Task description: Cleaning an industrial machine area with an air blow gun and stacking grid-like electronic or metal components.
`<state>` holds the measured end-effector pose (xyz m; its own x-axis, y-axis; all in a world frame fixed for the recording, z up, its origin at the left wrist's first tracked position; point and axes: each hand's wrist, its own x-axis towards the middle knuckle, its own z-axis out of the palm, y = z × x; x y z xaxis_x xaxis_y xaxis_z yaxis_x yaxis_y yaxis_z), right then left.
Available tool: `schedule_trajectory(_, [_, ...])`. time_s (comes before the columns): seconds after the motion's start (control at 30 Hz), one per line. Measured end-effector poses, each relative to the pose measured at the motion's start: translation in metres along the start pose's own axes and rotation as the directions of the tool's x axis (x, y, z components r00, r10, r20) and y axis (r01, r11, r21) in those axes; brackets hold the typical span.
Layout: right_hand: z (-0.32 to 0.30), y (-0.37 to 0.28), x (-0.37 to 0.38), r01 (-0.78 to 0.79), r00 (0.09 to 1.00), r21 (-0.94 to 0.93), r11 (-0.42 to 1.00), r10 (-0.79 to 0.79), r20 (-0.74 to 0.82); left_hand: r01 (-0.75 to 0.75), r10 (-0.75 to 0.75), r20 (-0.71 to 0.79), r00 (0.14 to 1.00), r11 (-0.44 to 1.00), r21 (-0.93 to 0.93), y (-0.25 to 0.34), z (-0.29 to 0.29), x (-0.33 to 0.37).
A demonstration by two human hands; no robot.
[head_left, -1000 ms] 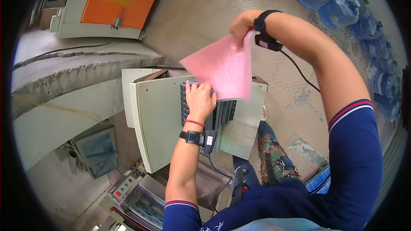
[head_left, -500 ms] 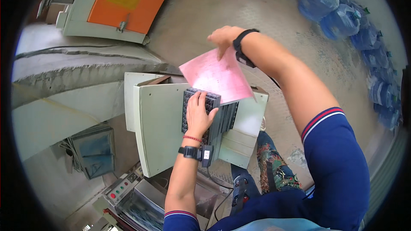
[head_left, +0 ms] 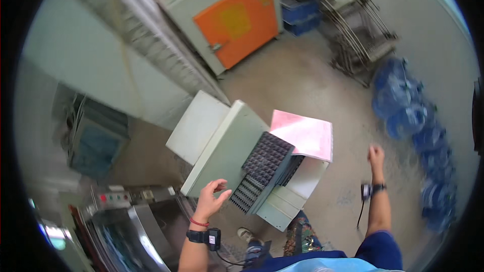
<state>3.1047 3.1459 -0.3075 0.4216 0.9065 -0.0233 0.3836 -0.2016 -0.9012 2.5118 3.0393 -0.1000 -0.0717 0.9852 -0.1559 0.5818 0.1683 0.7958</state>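
A stack of black knobbly trays (head_left: 268,153) leans on a pale green slanted stand (head_left: 227,143) in front of me. Over its far right side lies a pink sheet (head_left: 305,133). My left hand (head_left: 212,200) is off the trays, just beside their near left corner, with thumb and fingers apart and nothing in them. Out to the right, my right hand (head_left: 376,157) hangs above the floor, away from the stand. Its fingers look curled in, and no object shows in them.
A metal machine with buttons (head_left: 113,198) stands at the near left. Beyond the stand is a cabinet with an orange door (head_left: 242,25). Blue water bottles (head_left: 406,118) line the right wall, near a metal rack (head_left: 368,40). Framed panels (head_left: 101,141) lean at the left.
My left hand has left the black trays and moved back. My right hand has let go of the pink sheet, which now rests by the trays, and swung right. The view has turned.
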Motion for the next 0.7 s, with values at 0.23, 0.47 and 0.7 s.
schedule_trajectory(0.23, [0.012,-0.065,-0.222,-0.234,0.965,0.183,0.955,0.206,0.163,-0.192,0.190,-0.085,0.978,0.981,-0.010,-0.068,-0.098,-0.111])
schedule_trajectory(0.47, [0.218,-0.242,-0.413,-0.072,0.567,0.128,0.989,-0.065,0.821,0.053,-0.130,-0.397,0.909,0.979,-0.199,-0.196,-0.204,-0.294])
schedule_trajectory(0.7, [0.368,-0.370,-0.611,0.371,-0.141,0.263,0.891,-0.225,0.964,0.208,-0.453,-0.779,0.433,0.892,-0.402,-0.303,-0.247,-0.482])
